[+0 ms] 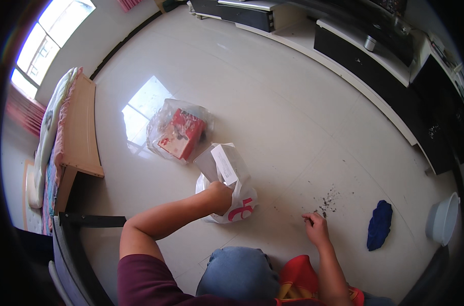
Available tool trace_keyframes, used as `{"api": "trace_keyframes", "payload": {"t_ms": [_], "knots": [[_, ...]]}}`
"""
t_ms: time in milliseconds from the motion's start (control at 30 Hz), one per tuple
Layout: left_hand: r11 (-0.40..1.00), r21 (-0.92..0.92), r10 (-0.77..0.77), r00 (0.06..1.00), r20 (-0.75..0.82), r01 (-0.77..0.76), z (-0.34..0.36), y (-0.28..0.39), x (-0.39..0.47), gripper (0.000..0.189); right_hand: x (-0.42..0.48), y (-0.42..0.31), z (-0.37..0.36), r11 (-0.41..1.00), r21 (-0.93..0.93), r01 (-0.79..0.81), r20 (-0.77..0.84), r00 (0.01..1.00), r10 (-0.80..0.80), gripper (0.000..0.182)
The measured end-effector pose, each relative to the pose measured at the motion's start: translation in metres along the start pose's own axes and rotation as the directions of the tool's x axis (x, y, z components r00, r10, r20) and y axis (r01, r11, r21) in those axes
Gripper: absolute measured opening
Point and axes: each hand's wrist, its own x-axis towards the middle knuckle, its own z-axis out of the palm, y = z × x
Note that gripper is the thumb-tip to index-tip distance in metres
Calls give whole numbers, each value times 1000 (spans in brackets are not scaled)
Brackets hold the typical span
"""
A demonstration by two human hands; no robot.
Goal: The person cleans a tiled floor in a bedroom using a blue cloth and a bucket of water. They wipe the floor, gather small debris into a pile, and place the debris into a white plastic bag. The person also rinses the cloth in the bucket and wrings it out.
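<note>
My left hand (218, 197) reaches into the mouth of a white plastic carrier bag (237, 197) with pink printing, on the floor before me. Its fingers are hidden inside, so its grip does not show. A white box (224, 164) and a greyish flat panel (208, 164) stick up out of the bag. To the right, my right hand (316, 227) is low over the floor with curled fingers, close to scattered dark crumbs (327, 202). Whether something small is between those fingertips is unclear. Beyond the carrier bag, a clear plastic bag (159, 122) encloses a red and cream box (180, 134).
A crumpled dark blue cloth (379, 225) lies right of the crumbs, with a pale plastic basin (442, 220) further right. A black-and-white TV cabinet (362, 57) lines the far right. Left are a wooden bed end (80, 126) and a dark-framed chair (96, 221).
</note>
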Motion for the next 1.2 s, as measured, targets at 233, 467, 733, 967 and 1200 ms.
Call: {"api": "trace_keyframes", "payload": {"t_ms": [233,467,733,967,1200], "knots": [[941,-333,77,997,31,-63,4,-22,-25,16,-9,34,-7,999,-37,14,-118,993,-19,17],[932,-330,-33,939,341,153,-35,-8,-45,21,-15,72,-25,996,-37,-79,-241,968,68,17],[851,-500,138,988,-76,-158,-35,15,-67,13,-15,106,-47,927,-167,-337,-537,819,202,29],[542,-796,191,962,-196,-270,-11,25,-76,12,-18,116,-11,888,-291,-357,-509,843,172,37],[507,-854,-42,986,-160,-117,-18,40,-83,21,32,111,7,959,195,-205,-313,914,259,30]]}}
